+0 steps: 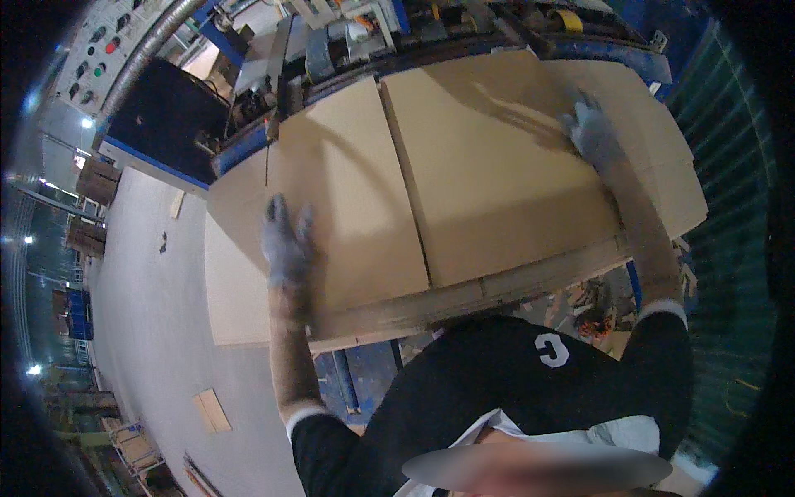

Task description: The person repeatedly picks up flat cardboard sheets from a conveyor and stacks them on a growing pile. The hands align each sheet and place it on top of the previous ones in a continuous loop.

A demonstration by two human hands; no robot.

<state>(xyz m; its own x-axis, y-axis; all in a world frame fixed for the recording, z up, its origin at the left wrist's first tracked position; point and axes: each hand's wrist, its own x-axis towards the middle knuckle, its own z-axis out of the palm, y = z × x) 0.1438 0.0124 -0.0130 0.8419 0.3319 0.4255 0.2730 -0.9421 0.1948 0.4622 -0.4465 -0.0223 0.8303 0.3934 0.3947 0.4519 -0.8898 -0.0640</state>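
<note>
A stack of brown cardboard sheets (505, 166) lies in front of me, its top sheet marked by a dark slot that runs from the far edge toward me. My left hand (288, 240), in a grey glove, is over the left part of the sheet with fingers stretched out and thumb apart. Toward the far right, my right hand (592, 132), gloved too, is at the cardboard with its fingers apart, somewhat blurred. Neither hand grips anything that I can see. Whether the palms touch the board, I cannot tell.
A machine with a blue frame (580, 66) and rollers runs along the stack's far side. A control panel (103, 54) with buttons stands at the far left. Cardboard scraps (588, 306) lie below the stack at right, and a flat cardboard piece (212, 411) lies on the floor (153, 306).
</note>
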